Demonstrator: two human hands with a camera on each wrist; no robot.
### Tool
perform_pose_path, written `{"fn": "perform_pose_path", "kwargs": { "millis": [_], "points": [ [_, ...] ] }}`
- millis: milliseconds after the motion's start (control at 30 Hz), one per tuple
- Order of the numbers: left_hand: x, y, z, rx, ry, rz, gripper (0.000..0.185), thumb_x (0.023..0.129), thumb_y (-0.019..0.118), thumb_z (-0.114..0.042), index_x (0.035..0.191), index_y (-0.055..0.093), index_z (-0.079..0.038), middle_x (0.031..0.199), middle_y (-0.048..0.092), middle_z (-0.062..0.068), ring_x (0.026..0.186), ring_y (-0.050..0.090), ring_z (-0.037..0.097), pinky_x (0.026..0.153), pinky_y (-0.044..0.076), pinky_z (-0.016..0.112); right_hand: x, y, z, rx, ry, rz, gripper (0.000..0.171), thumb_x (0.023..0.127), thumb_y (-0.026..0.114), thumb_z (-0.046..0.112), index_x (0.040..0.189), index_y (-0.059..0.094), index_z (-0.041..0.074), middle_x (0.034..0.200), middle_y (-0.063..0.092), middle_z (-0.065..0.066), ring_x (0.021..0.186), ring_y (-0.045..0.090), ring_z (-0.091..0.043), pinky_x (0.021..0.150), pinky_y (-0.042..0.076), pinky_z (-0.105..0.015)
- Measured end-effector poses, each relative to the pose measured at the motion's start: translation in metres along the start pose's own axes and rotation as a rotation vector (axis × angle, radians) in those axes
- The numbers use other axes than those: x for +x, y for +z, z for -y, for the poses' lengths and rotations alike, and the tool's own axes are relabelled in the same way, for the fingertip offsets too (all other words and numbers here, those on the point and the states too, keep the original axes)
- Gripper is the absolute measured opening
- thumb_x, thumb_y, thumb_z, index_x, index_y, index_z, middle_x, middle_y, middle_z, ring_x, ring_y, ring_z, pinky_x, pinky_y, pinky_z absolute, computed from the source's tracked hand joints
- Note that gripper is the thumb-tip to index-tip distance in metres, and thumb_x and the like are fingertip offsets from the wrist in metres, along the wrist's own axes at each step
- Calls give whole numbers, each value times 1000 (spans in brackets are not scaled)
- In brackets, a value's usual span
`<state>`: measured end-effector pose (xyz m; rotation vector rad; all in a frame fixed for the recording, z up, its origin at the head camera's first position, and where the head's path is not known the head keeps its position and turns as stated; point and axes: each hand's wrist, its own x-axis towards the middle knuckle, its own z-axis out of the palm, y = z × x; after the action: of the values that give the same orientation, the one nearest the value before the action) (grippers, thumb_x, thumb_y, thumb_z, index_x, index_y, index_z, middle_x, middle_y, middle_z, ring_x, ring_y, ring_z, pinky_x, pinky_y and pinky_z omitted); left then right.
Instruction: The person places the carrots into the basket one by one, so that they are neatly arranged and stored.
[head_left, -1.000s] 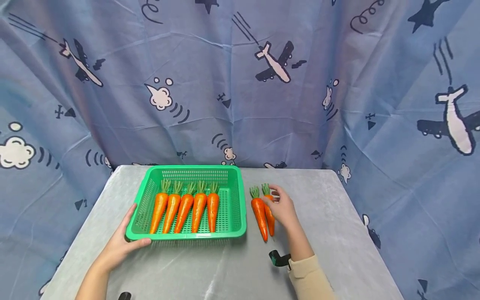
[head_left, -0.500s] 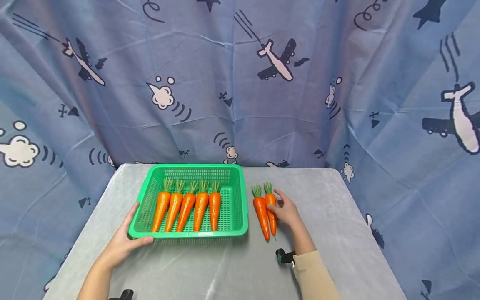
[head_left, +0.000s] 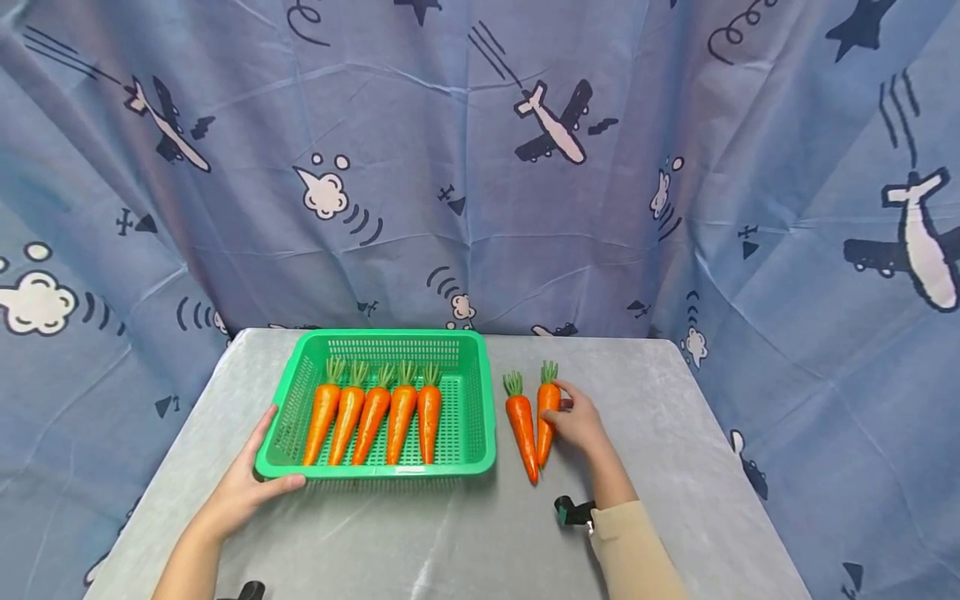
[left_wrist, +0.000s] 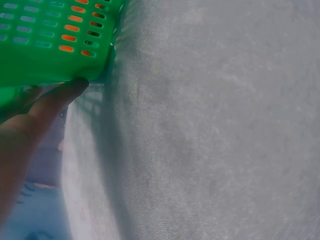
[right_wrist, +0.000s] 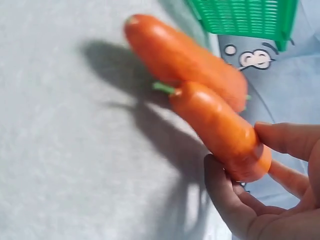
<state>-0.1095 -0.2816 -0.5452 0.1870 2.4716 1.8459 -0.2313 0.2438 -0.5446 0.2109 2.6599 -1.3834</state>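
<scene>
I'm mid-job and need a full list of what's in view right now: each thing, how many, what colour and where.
basket: one, green, on the table left of centre
carrots in the basket: five, orange with green tops, side by side, tips toward the person
held carrot: one, orange, right of the basket, partly lifted
loose carrot: one, orange, lying on the table between the basket and the held carrot
table: one, grey cover
backdrop: one, blue cloth with plane and cloud prints, behind the table
left hand: grips the basket's near left corner
right hand: pinches the held carrot
</scene>
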Motion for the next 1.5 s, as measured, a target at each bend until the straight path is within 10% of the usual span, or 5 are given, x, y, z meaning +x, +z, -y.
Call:
{"fn": "perform_pose_path", "kwargs": {
  "millis": [767, 1500],
  "points": [
    [1, 0, 1, 13, 1, -9, 115, 84, 79, -1, 164, 2, -30, 158, 28, 31, 117, 53, -2, 92, 41, 8, -38, -11, 100, 400, -100, -6, 68, 93, 71, 12, 154, 43, 19, 135, 54, -24, 115, 62, -36, 86, 58, -46],
    [0, -1, 0, 41, -26, -13, 115, 84, 80, -5, 164, 2, -32, 162, 22, 28, 119, 49, -5, 92, 38, 7, -57, 73, 162, 515, -231, 190, 68, 89, 76, 6, 150, 48, 16, 128, 56, -25, 97, 67, -26, 73, 61, -41]
  ]
}}
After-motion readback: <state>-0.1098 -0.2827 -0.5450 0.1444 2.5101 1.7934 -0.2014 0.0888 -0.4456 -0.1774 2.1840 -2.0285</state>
